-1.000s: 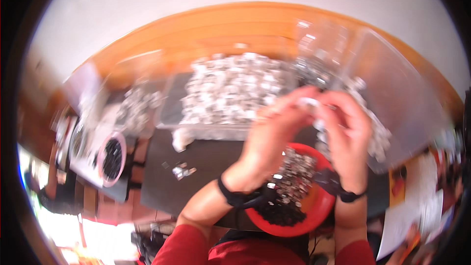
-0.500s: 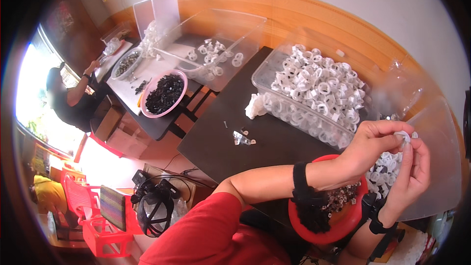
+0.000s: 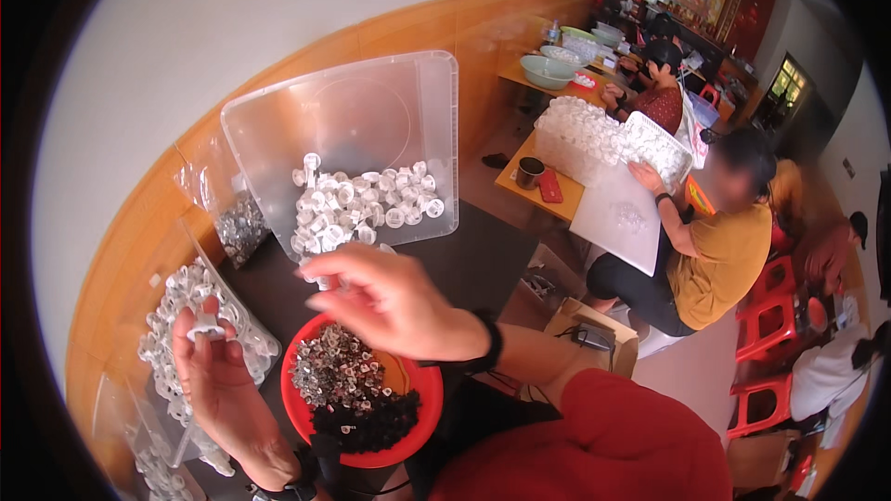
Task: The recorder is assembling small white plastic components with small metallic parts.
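My left hand (image 3: 221,373) is at the lower left, palm up, pinching a small white plastic cap (image 3: 200,327) between thumb and fingertips. My right hand (image 3: 394,304) hovers over a red bowl (image 3: 429,399) and its fingertips pinch what looks like a small clear part (image 3: 324,282). The bowl holds a heap of small silvery metal pieces (image 3: 334,373) and a heap of black pieces (image 3: 367,422). Both wrists wear black bands. A gap of about a hand's width separates the two hands.
A clear tub (image 3: 278,130) with white caps (image 3: 362,206) leans against the wall beyond the bowl. A bag of metal parts (image 3: 241,227) and a pile of white caps (image 3: 176,301) lie left. Other seated people work at tables on the right, near red stools (image 3: 766,315).
The view has swung from the left side of the table to the right. My hands, which were close together over the bowl, have come apart, the left now lower left.
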### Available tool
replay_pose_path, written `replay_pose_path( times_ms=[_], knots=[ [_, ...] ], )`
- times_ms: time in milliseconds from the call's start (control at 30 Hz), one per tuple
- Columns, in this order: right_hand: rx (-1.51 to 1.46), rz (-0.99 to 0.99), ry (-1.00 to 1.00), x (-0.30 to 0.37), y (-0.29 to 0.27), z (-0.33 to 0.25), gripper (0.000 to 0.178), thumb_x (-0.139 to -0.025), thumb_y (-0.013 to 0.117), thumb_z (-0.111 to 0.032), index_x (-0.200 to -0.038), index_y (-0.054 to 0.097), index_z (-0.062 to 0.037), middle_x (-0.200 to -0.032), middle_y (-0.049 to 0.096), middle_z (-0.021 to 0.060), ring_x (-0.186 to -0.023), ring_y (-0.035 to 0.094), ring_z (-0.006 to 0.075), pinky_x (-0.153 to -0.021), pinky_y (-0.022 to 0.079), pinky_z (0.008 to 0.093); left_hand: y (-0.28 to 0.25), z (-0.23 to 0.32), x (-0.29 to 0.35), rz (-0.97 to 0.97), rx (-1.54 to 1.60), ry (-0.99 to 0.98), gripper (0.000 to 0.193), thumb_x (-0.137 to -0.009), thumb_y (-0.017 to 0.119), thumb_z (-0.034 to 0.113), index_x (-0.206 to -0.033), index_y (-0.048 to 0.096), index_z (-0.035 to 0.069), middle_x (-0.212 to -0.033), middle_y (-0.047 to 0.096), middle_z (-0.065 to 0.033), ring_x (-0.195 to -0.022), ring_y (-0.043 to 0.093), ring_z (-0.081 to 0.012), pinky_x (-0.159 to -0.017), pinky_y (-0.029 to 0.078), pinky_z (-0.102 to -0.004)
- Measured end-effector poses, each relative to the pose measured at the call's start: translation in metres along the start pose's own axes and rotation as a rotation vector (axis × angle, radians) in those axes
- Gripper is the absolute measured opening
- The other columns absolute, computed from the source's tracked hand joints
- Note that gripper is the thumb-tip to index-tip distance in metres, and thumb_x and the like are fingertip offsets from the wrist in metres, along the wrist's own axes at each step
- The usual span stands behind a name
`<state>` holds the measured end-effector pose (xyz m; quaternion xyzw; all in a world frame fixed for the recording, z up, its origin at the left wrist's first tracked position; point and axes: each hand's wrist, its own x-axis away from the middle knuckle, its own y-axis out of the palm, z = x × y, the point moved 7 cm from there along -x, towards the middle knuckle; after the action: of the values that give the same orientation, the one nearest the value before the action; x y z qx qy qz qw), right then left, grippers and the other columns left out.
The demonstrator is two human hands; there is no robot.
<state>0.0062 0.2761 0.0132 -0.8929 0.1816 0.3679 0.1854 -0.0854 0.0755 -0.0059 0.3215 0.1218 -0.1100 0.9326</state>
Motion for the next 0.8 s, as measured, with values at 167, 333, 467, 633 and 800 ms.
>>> replay_pose_path(
  times_ms=[167, 333, 467, 633, 800],
  knots=[
    [0.186, 0.215, 0.435, 0.083, -0.105, 0.054, 0.035, -0.085, 0.066, -0.009, -0.119, 0.057, -0.0063, -0.081, 0.059, 0.0005, -0.065, 0.053, 0.0052, -0.059, 0.045, 0.0213, -0.002, 0.008, 0.018, -0.114, -0.037, -0.024, 0.044, -0.093, 0.056, 0.014, -0.132, 0.044, -0.002, -0.129, 0.051, -0.0183, -0.094, 0.057, -0.0145, -0.08, 0.044, -0.0219],
    [0.327, 0.72, 0.575, 0.19, -0.242, 0.103, 0.056, -0.085, 0.065, -0.012, -0.135, 0.04, -0.0024, -0.086, 0.06, 0.003, -0.069, 0.054, 0.0066, -0.063, 0.046, 0.0213, 0.029, 0.011, 0.048, -0.27, -0.15, 0.038, 0.028, -0.091, 0.058, 0.012, -0.116, 0.058, 0.001, -0.118, 0.059, -0.0163, -0.095, 0.058, -0.0163, -0.084, 0.046, -0.025],
    [0.088, 1.092, 0.581, 0.244, -0.303, 0.113, 0.076, -0.085, 0.062, -0.006, -0.147, 0.018, -0.0098, -0.078, 0.055, 0.0018, -0.055, 0.045, 0.0072, -0.044, 0.037, 0.0206, 0.039, 0.019, 0.056, -0.351, -0.173, 0.092, 0.025, -0.09, 0.057, 0.01, -0.114, 0.06, 0.001, -0.117, 0.06, -0.0174, -0.099, 0.06, -0.0187, -0.086, 0.047, -0.0271],
    [-0.051, 1.324, 0.706, 0.281, -0.329, 0.123, 0.081, -0.081, 0.061, -0.002, -0.147, 0.015, -0.0125, -0.075, 0.055, 0.0034, -0.056, 0.047, 0.0083, -0.045, 0.037, 0.0209, 0.02, 0.011, 0.048, -0.232, -0.251, 0.085, 0.027, -0.091, 0.054, 0.01, -0.116, 0.059, 0.001, -0.119, 0.059, -0.0176, -0.101, 0.059, -0.0162, -0.084, 0.046, -0.0237],
    [-0.136, 1.444, 0.766, 0.306, -0.33, 0.127, 0.082, -0.081, 0.059, 0.001, -0.147, 0.014, -0.0172, -0.075, 0.053, 0.0041, -0.054, 0.047, 0.0091, -0.042, 0.036, 0.0226, 0.031, 0.006, 0.052, -0.349, -0.19, 0.041, 0.029, -0.091, 0.053, 0.012, -0.118, 0.058, -0.001, -0.12, 0.058, -0.0187, -0.106, 0.058, -0.0182, -0.09, 0.046, -0.0259]
  ],
)
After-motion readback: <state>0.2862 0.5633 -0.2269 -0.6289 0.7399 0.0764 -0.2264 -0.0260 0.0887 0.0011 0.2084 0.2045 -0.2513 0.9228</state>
